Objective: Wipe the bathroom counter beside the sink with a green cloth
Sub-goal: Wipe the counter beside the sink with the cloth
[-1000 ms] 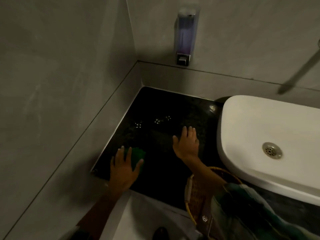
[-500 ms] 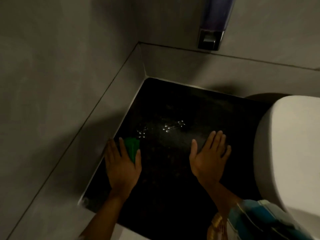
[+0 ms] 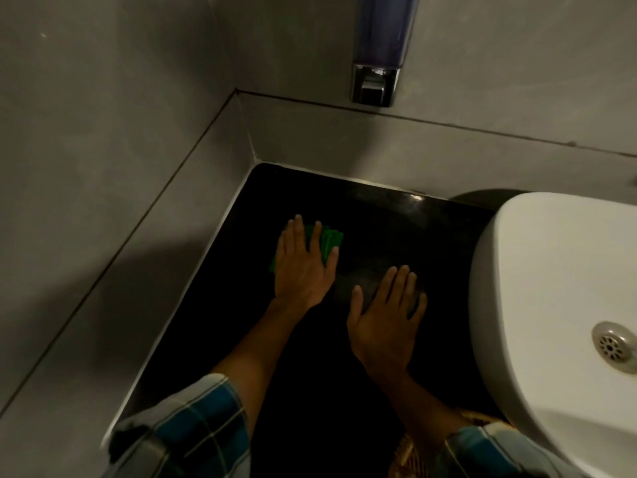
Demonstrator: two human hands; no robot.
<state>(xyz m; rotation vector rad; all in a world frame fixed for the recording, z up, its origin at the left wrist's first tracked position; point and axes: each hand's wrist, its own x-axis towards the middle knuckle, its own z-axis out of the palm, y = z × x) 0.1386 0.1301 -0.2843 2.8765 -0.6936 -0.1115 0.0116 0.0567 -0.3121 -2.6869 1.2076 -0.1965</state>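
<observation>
— Worktop [image 3: 362, 391] first: what is it like?
— Black, flat and shiny, tucked into a corner of smooth grey walls [image 3: 103, 132]. A round white sink [image 3: 551, 288] with a metal drain [image 3: 615, 346] sits just beside it, on the right.
— And the soap box [image 3: 379, 46] on the wall?
— Clear purple, with a silver bottom.
— Where is the green cloth [image 3: 329, 240]?
— Flat on the worktop, near the left wall, folded and soft. The left hand [image 3: 305, 265] lies spread flat over it, pressing down.
— The right hand [image 3: 384, 322]?
— Flat, fingers out, holding nothing, resting on the bare worktop between cloth and sink.
</observation>
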